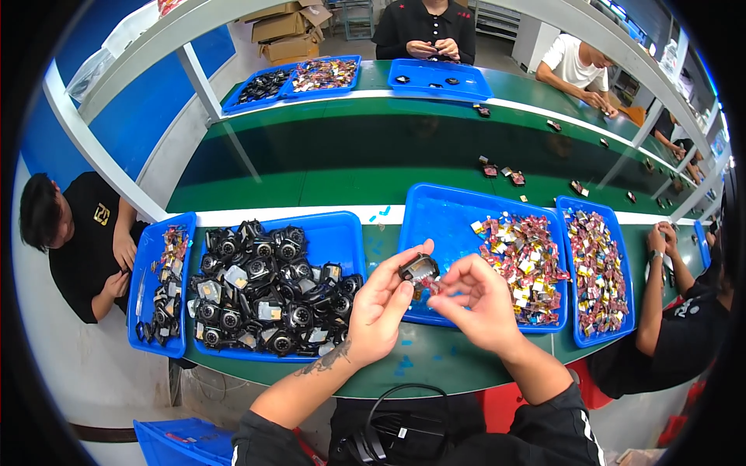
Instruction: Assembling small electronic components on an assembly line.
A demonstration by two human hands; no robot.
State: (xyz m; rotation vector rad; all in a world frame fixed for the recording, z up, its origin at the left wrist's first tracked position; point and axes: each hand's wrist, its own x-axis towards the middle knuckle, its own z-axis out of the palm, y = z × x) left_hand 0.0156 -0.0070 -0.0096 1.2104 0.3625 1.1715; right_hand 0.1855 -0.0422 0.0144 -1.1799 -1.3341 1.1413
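My left hand (382, 312) grips a black smartwatch case (418, 267) between thumb and fingers, its open inside showing. Close beside it, my right hand (483, 312) has thumb and forefinger pinched at a small reddish flex circuit (430, 285) by the case's edge. Whether that circuit is still attached to the case I cannot tell. Left of my hands, a blue tray (359, 241) is heaped with black watch cases (260, 268). Behind and right of them, another blue tray (416, 203) holds a pile of small red, white and yellow circuit pieces (524, 268) on its right side.
A narrow blue tray (186, 225) of mixed parts stands far left, and one with circuit pieces (597, 264) at right. Beyond runs a green conveyor (326, 155) carrying scattered parts. Co-workers sit around; white frame posts (109, 167) rise beside the bench.
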